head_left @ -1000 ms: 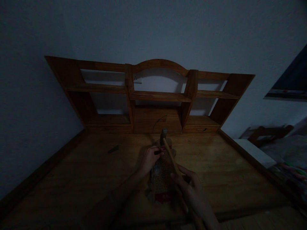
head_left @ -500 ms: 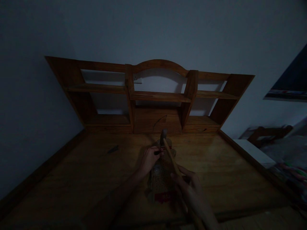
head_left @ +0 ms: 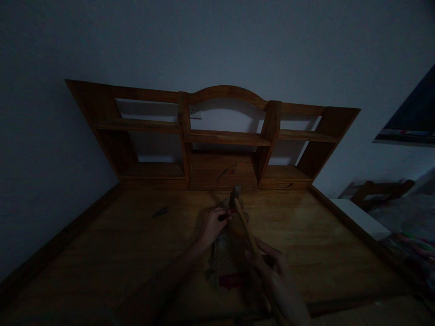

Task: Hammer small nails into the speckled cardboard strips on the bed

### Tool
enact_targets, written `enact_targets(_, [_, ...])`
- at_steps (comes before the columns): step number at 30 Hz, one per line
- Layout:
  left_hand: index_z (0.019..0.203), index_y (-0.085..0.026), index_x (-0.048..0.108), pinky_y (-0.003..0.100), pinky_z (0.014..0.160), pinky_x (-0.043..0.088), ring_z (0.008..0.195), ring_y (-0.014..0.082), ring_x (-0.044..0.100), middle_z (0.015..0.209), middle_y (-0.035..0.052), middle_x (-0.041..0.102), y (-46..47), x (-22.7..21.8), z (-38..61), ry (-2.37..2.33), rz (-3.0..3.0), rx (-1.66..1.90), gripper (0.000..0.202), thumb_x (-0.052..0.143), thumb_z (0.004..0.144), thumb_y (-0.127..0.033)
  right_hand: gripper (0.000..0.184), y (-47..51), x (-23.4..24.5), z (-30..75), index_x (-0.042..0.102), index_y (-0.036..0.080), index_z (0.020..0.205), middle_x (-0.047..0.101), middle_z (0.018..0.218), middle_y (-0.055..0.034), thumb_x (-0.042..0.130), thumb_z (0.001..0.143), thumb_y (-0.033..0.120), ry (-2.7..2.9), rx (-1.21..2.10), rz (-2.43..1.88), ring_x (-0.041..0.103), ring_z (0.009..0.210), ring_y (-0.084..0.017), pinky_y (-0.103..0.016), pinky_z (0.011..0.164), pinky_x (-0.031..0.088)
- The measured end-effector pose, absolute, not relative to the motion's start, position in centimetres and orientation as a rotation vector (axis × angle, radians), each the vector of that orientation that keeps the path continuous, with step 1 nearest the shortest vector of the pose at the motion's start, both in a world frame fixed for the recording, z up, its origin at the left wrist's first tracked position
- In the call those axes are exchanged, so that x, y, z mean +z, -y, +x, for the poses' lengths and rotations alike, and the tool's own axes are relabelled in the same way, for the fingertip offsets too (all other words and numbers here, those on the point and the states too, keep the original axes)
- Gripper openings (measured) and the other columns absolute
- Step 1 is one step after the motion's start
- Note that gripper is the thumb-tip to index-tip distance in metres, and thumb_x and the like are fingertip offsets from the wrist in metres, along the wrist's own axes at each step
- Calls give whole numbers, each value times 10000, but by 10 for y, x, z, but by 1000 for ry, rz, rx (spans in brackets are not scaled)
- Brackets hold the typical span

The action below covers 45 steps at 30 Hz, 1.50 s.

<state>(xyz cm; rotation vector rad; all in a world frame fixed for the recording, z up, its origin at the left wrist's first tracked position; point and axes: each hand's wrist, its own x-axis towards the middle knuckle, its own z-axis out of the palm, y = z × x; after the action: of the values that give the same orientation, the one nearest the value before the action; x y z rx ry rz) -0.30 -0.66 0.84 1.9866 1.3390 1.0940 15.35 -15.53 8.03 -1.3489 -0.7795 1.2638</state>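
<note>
My right hand [head_left: 273,267] is closed round the wooden handle of a hammer [head_left: 245,222]. The hammer's head points away from me and hangs over the far end of a worn, speckled piece of cardboard [head_left: 229,253] with a dark red band at its near edge. Just left of the hammer head, my left hand [head_left: 214,224] pinches with thumb and forefinger over the cardboard. Whatever is between those fingertips is too small and dark to name.
A wooden desk [head_left: 136,244] bears all this, with a hutch of open shelves [head_left: 224,136] along its back. A small dark tool [head_left: 160,211], perhaps pliers or scissors, lies to the left. Beyond the desk's right edge stand a white surface [head_left: 360,217] and a chair back [head_left: 382,190].
The hammer head has shifted slightly to the right and nearer to me, and my right hand has moved a little right and down with it. My left hand stays in place.
</note>
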Motion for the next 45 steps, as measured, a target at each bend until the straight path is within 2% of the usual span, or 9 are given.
enact_targets(5, [928, -231, 719, 293, 838, 480, 916, 179, 624, 987, 30, 690, 3, 2, -3, -1315, 1990, 1188, 183, 611, 780, -245, 634, 162, 95, 165, 634, 118, 1134, 591, 595, -5, 721, 626, 488, 863, 1272, -1438, 517, 516, -146, -244, 474, 411])
enact_targets(9, [952, -242, 715, 329, 870, 475, 948, 189, 618, 1007, 35, 687, 2, -2, -1, -1293, 1954, 1234, 197, 616, 786, -277, 674, 164, 90, 175, 622, 128, 1162, 605, 634, -24, 707, 624, 523, 825, 1278, -1437, 552, 551, -172, -276, 519, 454])
enact_targets(15, [854, -233, 735, 291, 807, 492, 892, 170, 634, 949, 29, 695, -2, -8, -1, -1250, 1894, 1278, 161, 631, 780, -331, 633, 167, 87, 180, 619, 136, 1169, 542, 543, 10, 686, 651, 494, 844, 1200, -1477, 498, 485, -141, -224, 414, 362])
enact_targets(18, [842, -241, 737, 286, 804, 485, 890, 167, 635, 955, 19, 693, -2, -6, -2, -1255, 1916, 1251, 160, 615, 794, -333, 628, 169, 90, 181, 634, 151, 1151, 553, 564, 5, 692, 631, 498, 792, 1176, -1513, 498, 478, -142, -232, 410, 372])
enact_targets(23, [823, -231, 738, 289, 803, 481, 889, 174, 636, 961, 26, 693, 3, 3, -2, -1305, 1934, 1204, 166, 608, 798, -331, 611, 169, 92, 180, 662, 151, 1092, 467, 488, 42, 709, 599, 510, 806, 1213, -1470, 450, 429, -124, -222, 380, 335])
enact_targets(28, [823, -225, 733, 294, 825, 483, 889, 177, 637, 924, 30, 702, 3, 5, -1, -1317, 1918, 1242, 126, 653, 760, -299, 633, 171, 90, 181, 626, 145, 1151, 440, 474, 58, 685, 633, 505, 780, 1238, -1442, 402, 392, -102, -214, 366, 306])
enact_targets(36, [818, -215, 725, 290, 824, 508, 891, 181, 649, 924, 33, 708, -2, -5, -6, -1299, 1836, 1316, 133, 683, 720, -294, 638, 176, 85, 193, 625, 133, 1150, 508, 530, 30, 684, 626, 494, 824, 1181, -1486, 496, 464, -139, -227, 411, 372])
enact_targets(45, [810, -187, 687, 304, 746, 541, 786, 188, 678, 843, 38, 716, -6, -12, -14, -1209, 1660, 1293, 176, 703, 676, -300, 640, 185, 74, 216, 585, 128, 1206, 421, 481, 64, 692, 652, 431, 801, 1217, -1393, 397, 394, -91, -186, 349, 275])
